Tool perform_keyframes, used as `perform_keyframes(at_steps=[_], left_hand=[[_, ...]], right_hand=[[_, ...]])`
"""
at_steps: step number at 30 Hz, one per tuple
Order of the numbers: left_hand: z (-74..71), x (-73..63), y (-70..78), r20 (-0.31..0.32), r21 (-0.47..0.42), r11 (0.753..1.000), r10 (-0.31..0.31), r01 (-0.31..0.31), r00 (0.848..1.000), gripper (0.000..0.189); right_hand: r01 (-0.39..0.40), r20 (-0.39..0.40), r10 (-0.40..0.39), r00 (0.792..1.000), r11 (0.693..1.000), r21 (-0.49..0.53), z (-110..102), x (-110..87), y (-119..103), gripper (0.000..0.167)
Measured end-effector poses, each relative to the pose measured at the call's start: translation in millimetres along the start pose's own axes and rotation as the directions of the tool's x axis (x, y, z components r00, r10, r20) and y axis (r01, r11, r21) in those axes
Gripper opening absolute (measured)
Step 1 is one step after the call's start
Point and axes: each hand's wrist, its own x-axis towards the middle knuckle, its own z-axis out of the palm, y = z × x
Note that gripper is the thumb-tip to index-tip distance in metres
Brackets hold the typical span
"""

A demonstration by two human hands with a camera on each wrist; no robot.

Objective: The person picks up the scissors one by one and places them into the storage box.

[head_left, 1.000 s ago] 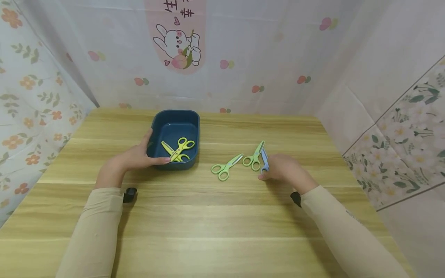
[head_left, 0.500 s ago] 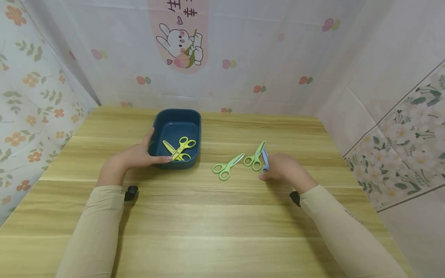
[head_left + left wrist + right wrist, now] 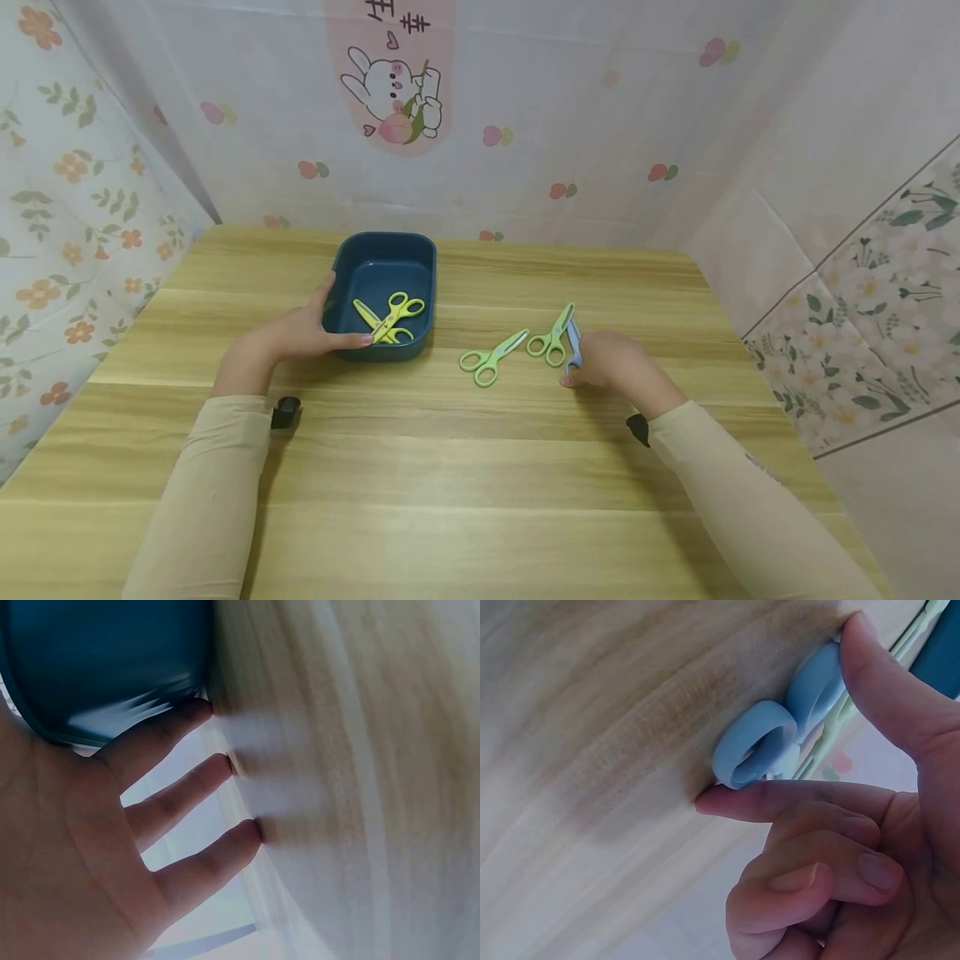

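Pale wood table (image 3: pixel 450 467) stood before floral curtains, and on its right half lay the blue scissors (image 3: pixel 573 346), handles toward the person. The right hand (image 3: pixel 611 362) pinched those handles between thumb and forefinger, the other fingers curled under. Just left of them lay two green scissors (image 3: pixel 551 337) and (image 3: pixel 491 358), the nearer-left pair apart from the hand. Farther left sat the dark blue tray (image 3: pixel 420 250) holding yellow scissors (image 3: pixel 390 317). The left hand (image 3: pixel 296 337) rested against its near-left wall, fingers straight, apparently only touching.
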Motion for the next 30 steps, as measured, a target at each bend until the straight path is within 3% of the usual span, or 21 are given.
perform_keyframes(at_steps=[10, 22, 30], left_hand=[[0.0, 0.4, 0.0, 0.0, -0.022, 1.0, -0.005, 0.005, 1.0, 0.139], [0.2, 0.2, 0.3, 0.011, -0.019, 1.0, -0.01, 0.01, 1.0, 0.139], [0.2, -0.5, 0.4, 0.003, -0.005, 1.0, -0.018, 0.018, 1.0, 0.139]], right_hand=[[-0.019, -0.047, 0.02, 0.999, 1.0, 0.023, 0, -2.4, 1, 0.048], [-0.051, -0.02, 0.052, 0.998, 0.997, 0.056, -3, 5.0, 4, 0.05], [-0.049, -0.078, 0.057, 0.995, 0.993, 0.111, -9, 7.0, 5, 0.044]])
